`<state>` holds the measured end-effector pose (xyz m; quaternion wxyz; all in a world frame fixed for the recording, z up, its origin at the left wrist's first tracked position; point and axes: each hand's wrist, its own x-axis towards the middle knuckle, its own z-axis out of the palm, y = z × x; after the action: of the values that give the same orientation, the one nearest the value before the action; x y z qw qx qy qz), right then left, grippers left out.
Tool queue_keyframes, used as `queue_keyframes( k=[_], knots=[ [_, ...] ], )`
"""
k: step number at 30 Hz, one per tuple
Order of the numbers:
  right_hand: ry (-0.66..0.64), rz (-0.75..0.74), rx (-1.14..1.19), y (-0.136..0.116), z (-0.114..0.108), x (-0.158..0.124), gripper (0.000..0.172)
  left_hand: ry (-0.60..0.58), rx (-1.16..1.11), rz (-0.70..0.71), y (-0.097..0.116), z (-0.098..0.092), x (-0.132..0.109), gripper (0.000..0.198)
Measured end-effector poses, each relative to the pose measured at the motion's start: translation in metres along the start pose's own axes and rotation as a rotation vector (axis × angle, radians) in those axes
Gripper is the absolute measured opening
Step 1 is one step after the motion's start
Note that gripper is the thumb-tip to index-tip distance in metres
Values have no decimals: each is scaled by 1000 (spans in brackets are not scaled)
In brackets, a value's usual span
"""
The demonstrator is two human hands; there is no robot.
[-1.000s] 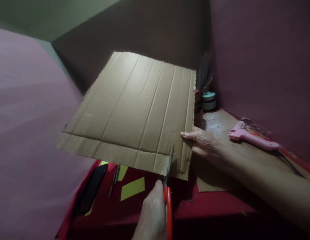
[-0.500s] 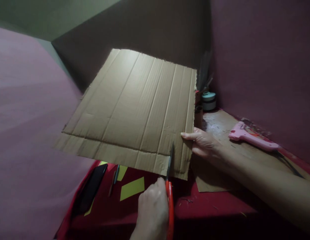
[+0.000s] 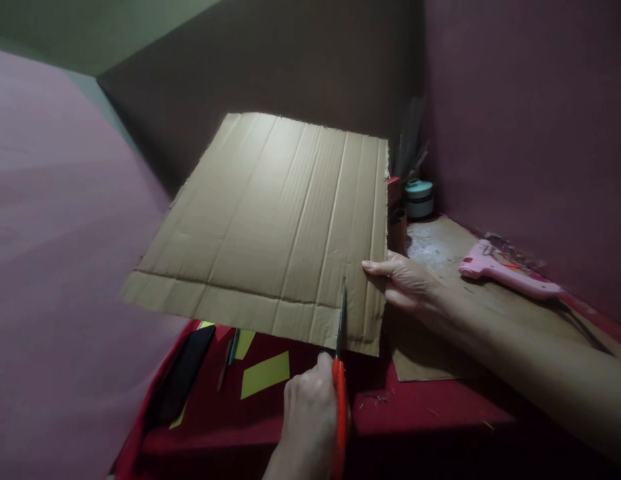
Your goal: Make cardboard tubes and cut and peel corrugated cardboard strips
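A large creased sheet of corrugated cardboard [image 3: 260, 213] is held up in the air, tilted, with rough edges. My right hand [image 3: 405, 277] pinches its right edge, thumb on top and the other fingers hidden underneath. Below the sheet, my left hand [image 3: 310, 393] is closed around the orange handle of a pair of scissors [image 3: 341, 400]. One dark blade lies over the cardboard near its lower right corner, pointing away from me, along a cut running in from the near edge. The other blade is hidden.
A pink glue gun [image 3: 510, 275] with a cord lies on a brown board [image 3: 440, 360] at the right. A teal-lidded container [image 3: 419, 199] stands behind. On the red cloth [image 3: 390, 420] are yellow paper pieces [image 3: 265, 375], a pen [image 3: 233, 347] and a dark phone-like object [image 3: 185, 373].
The scissors' blades have closed together, and their tip sits slightly farther into the sheet. The cardboard's far edge has dipped and its left corner has shifted right.
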<state>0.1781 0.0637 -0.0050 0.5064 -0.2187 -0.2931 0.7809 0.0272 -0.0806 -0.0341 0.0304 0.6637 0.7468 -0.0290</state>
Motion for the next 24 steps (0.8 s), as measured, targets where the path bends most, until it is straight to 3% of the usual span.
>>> queue_keyframes(
  k=[3, 7, 13, 18, 21, 24],
  knots=[
    [1, -2, -2, 0, 2, -1, 30, 5, -108, -15, -3, -3, -4, 15],
    [-28, 5, -10, 3, 6, -4, 28, -145, -490, -99, -4, -20, -13, 19],
    [-45, -35, 12, 4, 15, -10, 37, -210, -909, -319, 5, -28, -19, 39],
    [-51, -48, 35, 2, 15, -9, 39, -155, -948, -313, 6, -24, -28, 41],
    [-31, -72, 37, 0, 12, -6, 42, -62, -889, -225, 4, -24, -35, 29],
    [-60, -104, 36, -1, 9, -6, 41, -18, -852, -160, 5, -25, -39, 36]
  ],
)
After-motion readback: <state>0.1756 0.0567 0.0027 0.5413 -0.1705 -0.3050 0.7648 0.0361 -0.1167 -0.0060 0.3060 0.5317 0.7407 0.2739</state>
